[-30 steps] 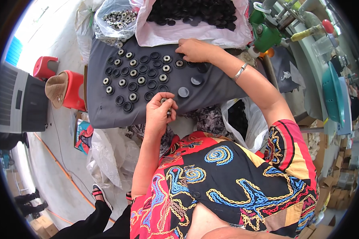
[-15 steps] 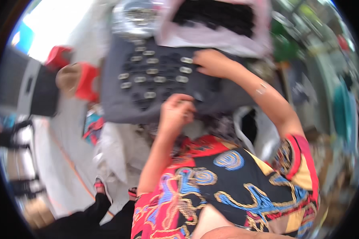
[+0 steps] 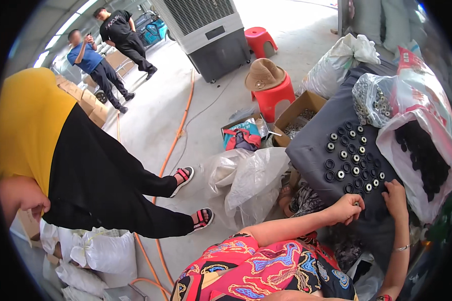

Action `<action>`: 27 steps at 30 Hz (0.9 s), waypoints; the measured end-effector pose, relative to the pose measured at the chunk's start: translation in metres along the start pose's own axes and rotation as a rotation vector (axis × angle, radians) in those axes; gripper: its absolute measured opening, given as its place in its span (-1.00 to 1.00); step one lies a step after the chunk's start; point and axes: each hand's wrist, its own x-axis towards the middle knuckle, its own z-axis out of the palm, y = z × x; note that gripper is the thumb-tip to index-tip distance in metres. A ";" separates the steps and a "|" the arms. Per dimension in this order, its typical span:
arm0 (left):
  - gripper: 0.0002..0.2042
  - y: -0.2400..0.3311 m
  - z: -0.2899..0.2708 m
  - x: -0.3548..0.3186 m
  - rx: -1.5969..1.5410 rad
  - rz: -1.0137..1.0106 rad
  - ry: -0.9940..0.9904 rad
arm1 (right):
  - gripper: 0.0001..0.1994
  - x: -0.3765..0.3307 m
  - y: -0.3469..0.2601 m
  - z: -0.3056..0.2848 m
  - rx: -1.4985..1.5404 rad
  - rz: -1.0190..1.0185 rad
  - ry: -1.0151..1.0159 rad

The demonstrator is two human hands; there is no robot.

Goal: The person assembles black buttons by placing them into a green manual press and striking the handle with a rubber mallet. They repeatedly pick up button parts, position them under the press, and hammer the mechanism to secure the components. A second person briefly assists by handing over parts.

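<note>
Nearby, red-printed white sack point(image 3: 421, 86), left grip point(image 3: 347, 208) pinching a small metal piece point(image 3: 356, 204), right grip point(image 3: 396, 198) unclear

Along its left side, the dark grey cloth-covered tabletop point(image 3: 310, 145) offers a bare strip where a hand could pass. Scattered black rings point(image 3: 329, 164), some with round silver metal centres point(image 3: 355, 159), crowd the middle. The open pale pink woven sack point(image 3: 387, 138) blocks the right, the clear plastic bag point(image 3: 371, 103) of metal parts the far end; the right hand point(image 3: 396, 199) fills room beside the sack.
</note>
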 end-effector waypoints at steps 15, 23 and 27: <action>-0.88 0.002 0.000 -0.002 0.022 0.002 -0.019 | -0.70 -0.004 0.018 -0.001 -0.324 0.210 0.059; -0.88 0.001 -0.002 0.000 0.025 0.009 -0.012 | -0.70 -0.006 0.023 0.003 -0.421 0.180 -0.084; -0.88 0.003 -0.001 -0.001 0.022 0.011 -0.013 | -0.69 -0.006 0.018 0.000 -0.456 0.218 -0.069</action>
